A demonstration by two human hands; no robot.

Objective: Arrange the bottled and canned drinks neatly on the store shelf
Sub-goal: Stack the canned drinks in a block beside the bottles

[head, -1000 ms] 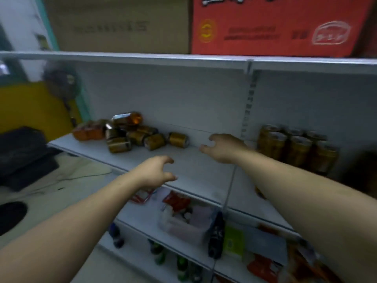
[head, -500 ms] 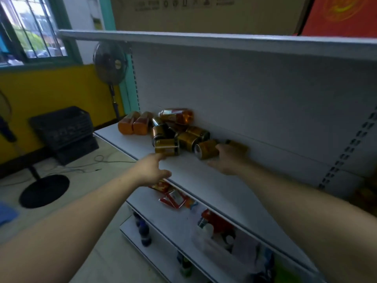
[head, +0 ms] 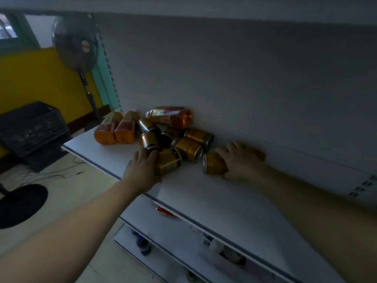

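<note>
On the white shelf (head: 204,193), my left grip (head: 142,169) curls round the front gold can (head: 169,161) of the jumbled pile (head: 188,147), while my right grip (head: 241,160) wraps a second can (head: 213,164) lying just beside.

Gold cans (head: 188,149): we see several toppled, heaped at the shelf (head: 204,190) back.
Orange bottles (head: 114,129): two lying at the shelf's left end.
Amber bottle (head: 171,117): lying atop the heap.
</note>
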